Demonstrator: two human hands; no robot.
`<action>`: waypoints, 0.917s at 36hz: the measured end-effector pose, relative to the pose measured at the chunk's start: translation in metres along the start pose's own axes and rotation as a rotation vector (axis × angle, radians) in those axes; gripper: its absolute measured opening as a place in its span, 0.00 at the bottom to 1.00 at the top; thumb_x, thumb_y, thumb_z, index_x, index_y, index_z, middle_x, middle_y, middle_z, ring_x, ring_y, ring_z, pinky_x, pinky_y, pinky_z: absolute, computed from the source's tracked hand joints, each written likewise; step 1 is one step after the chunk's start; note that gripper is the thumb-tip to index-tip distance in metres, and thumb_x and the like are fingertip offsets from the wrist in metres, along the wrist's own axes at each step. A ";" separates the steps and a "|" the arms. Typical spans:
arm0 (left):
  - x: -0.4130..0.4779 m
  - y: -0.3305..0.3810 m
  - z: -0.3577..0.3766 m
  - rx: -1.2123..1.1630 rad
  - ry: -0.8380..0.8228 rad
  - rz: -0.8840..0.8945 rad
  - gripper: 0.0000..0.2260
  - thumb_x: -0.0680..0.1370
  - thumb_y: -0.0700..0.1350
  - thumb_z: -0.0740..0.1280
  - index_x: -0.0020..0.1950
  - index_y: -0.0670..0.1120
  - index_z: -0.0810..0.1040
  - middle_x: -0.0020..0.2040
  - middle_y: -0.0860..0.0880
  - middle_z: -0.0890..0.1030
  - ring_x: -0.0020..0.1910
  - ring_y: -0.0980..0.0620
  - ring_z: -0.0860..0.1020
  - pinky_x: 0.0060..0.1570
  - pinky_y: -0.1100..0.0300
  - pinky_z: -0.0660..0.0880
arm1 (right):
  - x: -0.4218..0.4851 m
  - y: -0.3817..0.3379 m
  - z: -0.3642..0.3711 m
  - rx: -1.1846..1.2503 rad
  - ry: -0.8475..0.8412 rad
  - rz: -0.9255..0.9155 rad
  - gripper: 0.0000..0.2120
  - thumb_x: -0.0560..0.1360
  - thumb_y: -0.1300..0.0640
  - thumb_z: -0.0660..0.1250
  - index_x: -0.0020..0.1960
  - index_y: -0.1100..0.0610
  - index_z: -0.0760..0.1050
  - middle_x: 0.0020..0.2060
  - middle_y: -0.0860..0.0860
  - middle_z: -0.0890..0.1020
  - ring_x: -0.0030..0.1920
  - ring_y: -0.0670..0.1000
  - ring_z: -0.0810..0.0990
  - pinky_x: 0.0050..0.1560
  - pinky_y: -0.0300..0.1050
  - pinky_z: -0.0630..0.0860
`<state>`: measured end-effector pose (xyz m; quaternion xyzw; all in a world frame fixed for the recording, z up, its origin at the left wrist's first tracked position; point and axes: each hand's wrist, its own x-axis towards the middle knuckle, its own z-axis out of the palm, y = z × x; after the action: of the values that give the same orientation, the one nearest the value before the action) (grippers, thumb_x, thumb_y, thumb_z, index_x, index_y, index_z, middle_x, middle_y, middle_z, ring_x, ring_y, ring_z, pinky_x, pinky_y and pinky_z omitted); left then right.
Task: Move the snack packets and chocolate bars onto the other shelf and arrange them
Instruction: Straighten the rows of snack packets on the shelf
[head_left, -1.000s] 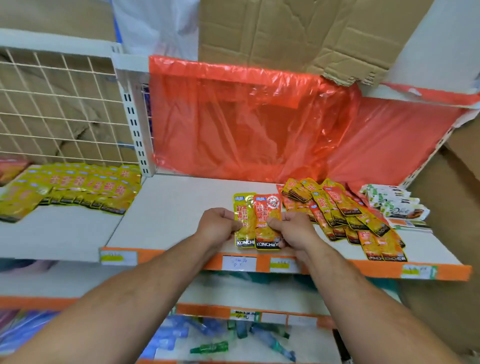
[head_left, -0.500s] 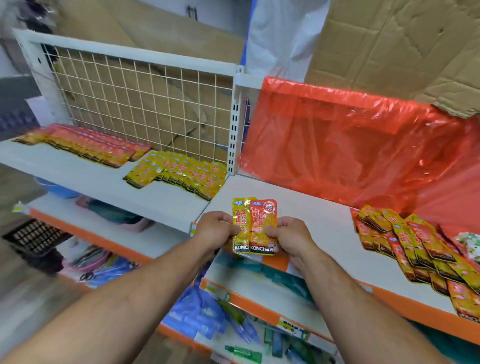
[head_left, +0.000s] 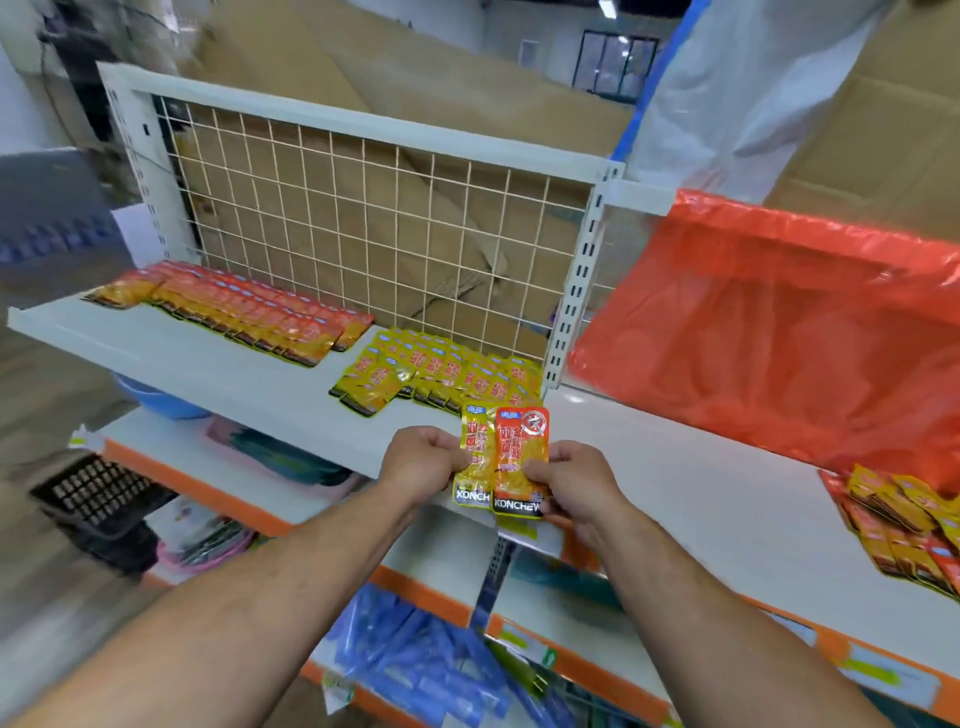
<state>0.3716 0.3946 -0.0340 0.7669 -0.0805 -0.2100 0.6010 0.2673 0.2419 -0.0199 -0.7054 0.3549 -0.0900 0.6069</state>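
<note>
A person's left hand (head_left: 423, 462) and right hand (head_left: 576, 478) held two KONCHEW snack packets upright and side by side in front of a shop's white shelving, just above the front edge where two shelves met. The left hand's curled fingers pinched the left edge of the yellow packet (head_left: 474, 457). The right hand's thumb and fingers pinched the lower right of the orange-red packet (head_left: 521, 452), which overlapped the yellow one.

Directly behind the held pair, on the left shelf (head_left: 182, 358), a row of yellow packets (head_left: 441, 374) lay overlapped against the wire grid panel (head_left: 363, 234). A longer row of orange-red packets (head_left: 249, 312) ran further left along the same shelf. On the right shelf (head_left: 701, 493), well apart from the hands, a loose pile of mixed packets (head_left: 904, 525) lay at the frame's edge below an orange plastic sheet (head_left: 779, 338). Cardboard (head_left: 857, 130) stood behind the shelving. Blue packets (head_left: 415, 654) filled a lower shelf, and a black basket (head_left: 98, 493) sat low at the left.
</note>
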 end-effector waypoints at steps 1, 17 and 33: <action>0.008 -0.001 -0.010 0.009 0.001 0.008 0.04 0.72 0.36 0.75 0.39 0.41 0.81 0.32 0.47 0.80 0.30 0.51 0.75 0.34 0.60 0.71 | 0.004 -0.004 0.011 0.002 0.003 -0.005 0.07 0.76 0.65 0.71 0.41 0.58 0.75 0.32 0.55 0.79 0.19 0.46 0.72 0.21 0.37 0.69; 0.105 -0.012 -0.090 0.196 0.044 0.021 0.06 0.71 0.39 0.76 0.38 0.46 0.80 0.42 0.44 0.83 0.40 0.45 0.80 0.44 0.58 0.74 | 0.062 -0.028 0.098 -0.026 0.036 -0.032 0.21 0.72 0.64 0.74 0.37 0.52 0.62 0.31 0.55 0.68 0.24 0.51 0.71 0.29 0.46 0.73; 0.176 -0.001 -0.093 0.590 0.133 0.058 0.05 0.72 0.44 0.73 0.37 0.48 0.80 0.43 0.50 0.84 0.46 0.48 0.81 0.46 0.58 0.77 | 0.133 -0.041 0.120 -0.068 -0.023 -0.048 0.18 0.73 0.64 0.74 0.38 0.54 0.64 0.32 0.57 0.71 0.22 0.49 0.73 0.34 0.50 0.74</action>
<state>0.5685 0.4119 -0.0573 0.9179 -0.1206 -0.1097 0.3618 0.4481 0.2563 -0.0520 -0.7348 0.3338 -0.0845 0.5843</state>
